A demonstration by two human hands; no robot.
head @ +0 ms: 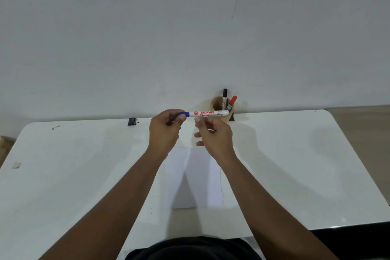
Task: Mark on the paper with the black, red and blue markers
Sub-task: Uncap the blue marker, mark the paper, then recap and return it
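Observation:
The blue marker (207, 113), a white barrel with a blue cap, is held level above the far part of the table. My left hand (165, 131) pinches its blue cap end. My right hand (214, 135) grips the white barrel from below with thumb and forefinger, the other fingers spread. A white sheet of paper (196, 177) lies flat on the table between my forearms, unmarked as far as I can see. The black marker (225, 96) and the red marker (232, 102) stand caps up in a round wooden holder (217, 105) at the table's far edge.
The white table (63, 175) ends at a grey wall behind. A small black clip (132, 121) sits at the far edge, left of my hands. Small dark specks (56, 127) lie at the far left. The table's right edge (358, 167) drops to a beige floor.

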